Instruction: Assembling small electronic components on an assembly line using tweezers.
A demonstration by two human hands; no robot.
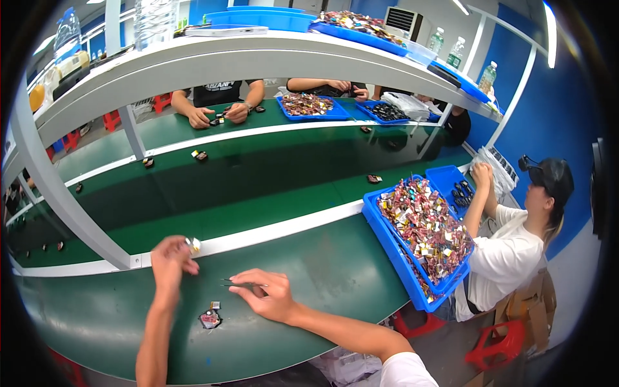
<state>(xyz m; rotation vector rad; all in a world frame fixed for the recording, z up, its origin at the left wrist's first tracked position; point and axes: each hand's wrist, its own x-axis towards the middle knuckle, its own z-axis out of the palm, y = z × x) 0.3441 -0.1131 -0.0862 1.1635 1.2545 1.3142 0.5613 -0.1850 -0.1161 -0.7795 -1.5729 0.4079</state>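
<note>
My left hand is at the white rail, its thumb and fingers apart and a little blurred. Right by its fingertips is a small part with a white and yellow piece; whether they touch is hard to tell. Dark tweezers are pinched in my right hand, their tips pointing left above the green worktop. Below the tweezer tips, a small black-rimmed assembly with reddish insides lies on the worktop. A little white and tan tab sticks up at its top edge.
A blue tray heaped with small wired parts stands at right, beside a seated co-worker. Beyond the white rail runs a green belt carrying scattered assemblies. A shelf with a slanting post spans above. Other people's hands work across the belt.
</note>
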